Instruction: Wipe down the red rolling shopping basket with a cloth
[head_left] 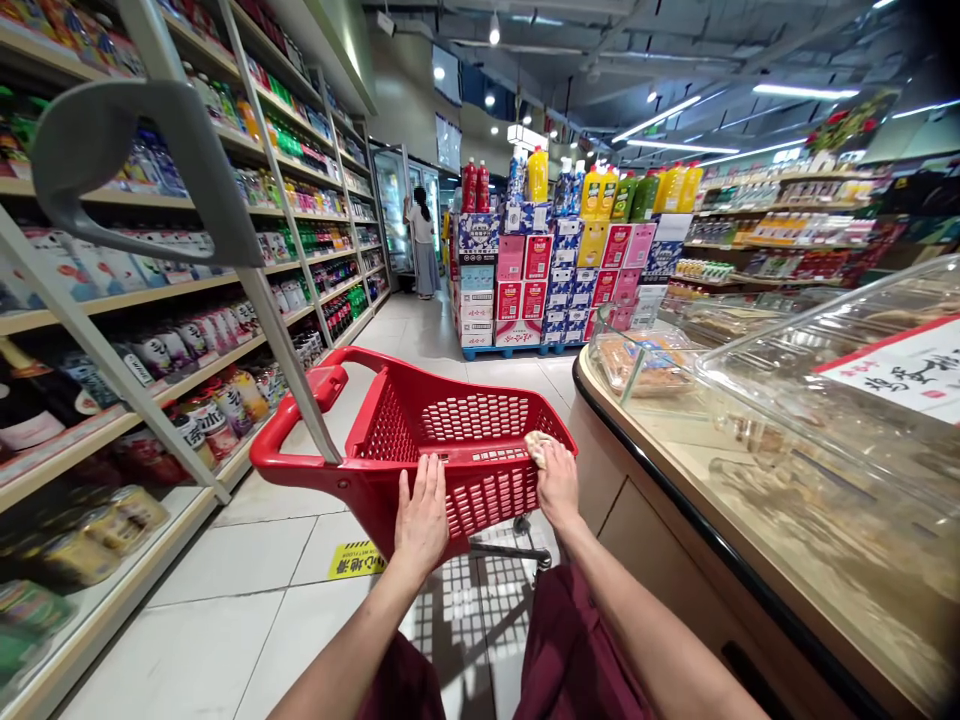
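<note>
A red plastic shopping cart with a perforated basket stands side-on in front of me. My left hand lies against its near side, fingers stretched out over the rim and holding nothing. Close to the basket's right end, my right hand presses a pale crumpled cloth on the top rim. Part of the cloth is hidden under the fingers. A metal pole with a grey plastic holder rises from the cart's handle end at the left.
Drink shelves line the left side. A glass-topped display counter stands close on the right. Stacked drink cartons rise ahead, with a person beyond them. A yellow wet-floor sticker is on the tiles.
</note>
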